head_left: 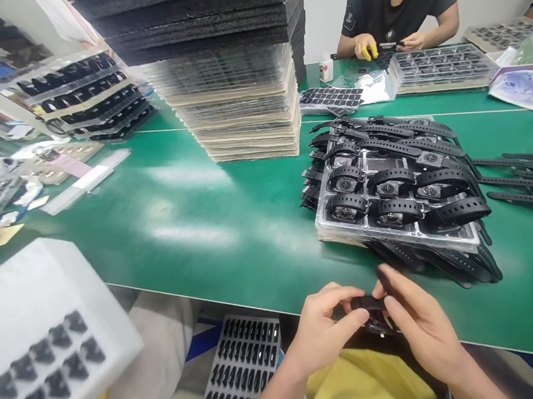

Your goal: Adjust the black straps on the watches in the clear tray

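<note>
2 hands (322, 327) (415, 320) on 1 watch (370, 306), 1 co-worker (394, 11), 1 green table (231, 222).

A clear tray of black watches (393, 202) sits on the green table (212, 224) just beyond the hands. Farther off rises a stack of trays (235, 82). Left, a white foam block (35, 312); below, a slotted tray (246, 366).
</note>
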`<state>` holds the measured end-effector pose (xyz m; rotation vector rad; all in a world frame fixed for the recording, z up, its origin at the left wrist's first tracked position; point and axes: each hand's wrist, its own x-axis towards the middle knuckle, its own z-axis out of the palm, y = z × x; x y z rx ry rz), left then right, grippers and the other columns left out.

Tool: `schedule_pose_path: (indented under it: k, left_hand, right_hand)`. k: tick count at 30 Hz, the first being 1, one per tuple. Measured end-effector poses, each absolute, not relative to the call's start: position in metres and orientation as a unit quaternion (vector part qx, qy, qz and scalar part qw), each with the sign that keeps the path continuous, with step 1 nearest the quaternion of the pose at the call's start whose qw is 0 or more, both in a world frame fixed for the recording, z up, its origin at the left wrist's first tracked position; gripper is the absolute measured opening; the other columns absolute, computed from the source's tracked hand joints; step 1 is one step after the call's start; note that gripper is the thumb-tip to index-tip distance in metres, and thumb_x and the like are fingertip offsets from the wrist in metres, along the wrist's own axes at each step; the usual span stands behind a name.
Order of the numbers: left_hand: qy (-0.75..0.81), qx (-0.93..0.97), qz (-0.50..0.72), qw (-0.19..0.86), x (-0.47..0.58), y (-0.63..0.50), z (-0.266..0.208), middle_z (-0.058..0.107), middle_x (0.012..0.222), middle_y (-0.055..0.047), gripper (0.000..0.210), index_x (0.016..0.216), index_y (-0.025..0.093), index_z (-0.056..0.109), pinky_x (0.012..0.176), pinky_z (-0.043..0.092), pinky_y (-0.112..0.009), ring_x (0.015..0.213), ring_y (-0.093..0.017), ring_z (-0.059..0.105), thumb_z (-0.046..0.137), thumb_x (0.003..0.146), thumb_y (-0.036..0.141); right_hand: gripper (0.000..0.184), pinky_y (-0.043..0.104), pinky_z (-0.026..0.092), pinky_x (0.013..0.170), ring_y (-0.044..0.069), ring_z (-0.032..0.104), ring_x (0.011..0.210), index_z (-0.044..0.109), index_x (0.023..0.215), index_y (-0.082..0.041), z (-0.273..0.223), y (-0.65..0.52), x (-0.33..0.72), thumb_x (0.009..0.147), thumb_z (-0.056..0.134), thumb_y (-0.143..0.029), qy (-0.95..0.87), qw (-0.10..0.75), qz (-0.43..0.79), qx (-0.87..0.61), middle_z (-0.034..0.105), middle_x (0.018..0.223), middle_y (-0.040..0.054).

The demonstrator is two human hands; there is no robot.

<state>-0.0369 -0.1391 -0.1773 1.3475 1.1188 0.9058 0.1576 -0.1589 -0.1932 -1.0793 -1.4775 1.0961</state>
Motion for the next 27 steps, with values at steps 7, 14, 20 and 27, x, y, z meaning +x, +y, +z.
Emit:
schedule_pose_path:
  k: [7,14,20,27]
  left_hand:
    - [0.446,0.606,0.379,0.539,-0.040,-0.140,-0.174,0.073,0.081,-0.005,0.018,0.099,0.019,0.082,0.077,0.051,-0.027,0.081,-0.018,0.062,0.075,0.082,0.018]
    - [0.441,0.611,0.410,0.514,-0.042,-0.140,-0.180,0.072,0.083,-0.007,0.023,0.105,0.018,0.081,0.077,0.054,-0.029,0.080,-0.019,0.065,0.076,0.084,0.026]
    - [0.447,0.635,0.367,0.512,-0.045,-0.140,-0.179,0.075,0.087,-0.007,0.024,0.107,0.020,0.081,0.081,0.054,-0.029,0.084,-0.020,0.066,0.077,0.084,0.024]
    - [0.434,0.653,0.367,0.501,-0.043,-0.136,-0.174,0.076,0.090,-0.008,0.023,0.109,0.019,0.079,0.083,0.053,-0.032,0.087,-0.021,0.065,0.075,0.087,0.026]
  right_hand:
    - [0.027,0.028,0.051,0.058,0.017,0.059,0.067,0.074,0.124,-0.034,-0.189,-0.156,0.161,0.099,0.063,-0.028,-0.655,0.504,0.376,-0.420,0.060,0.082,0.0019]
    - [0.019,0.029,0.048,0.059,0.017,0.057,0.066,0.073,0.106,-0.027,-0.188,-0.158,0.160,0.101,0.057,-0.020,-0.627,0.500,0.399,-0.445,0.058,0.080,0.0013]
    - [0.019,0.030,0.051,0.067,0.019,0.061,0.078,0.071,0.108,-0.028,-0.184,-0.154,0.166,0.101,0.056,-0.020,-0.686,0.425,0.391,-0.443,0.061,0.090,0.0041]
    - [0.019,0.030,0.053,0.071,0.020,0.064,0.084,0.069,0.109,-0.026,-0.181,-0.152,0.163,0.100,0.055,-0.018,-0.701,0.420,0.371,-0.441,0.063,0.095,0.0056]
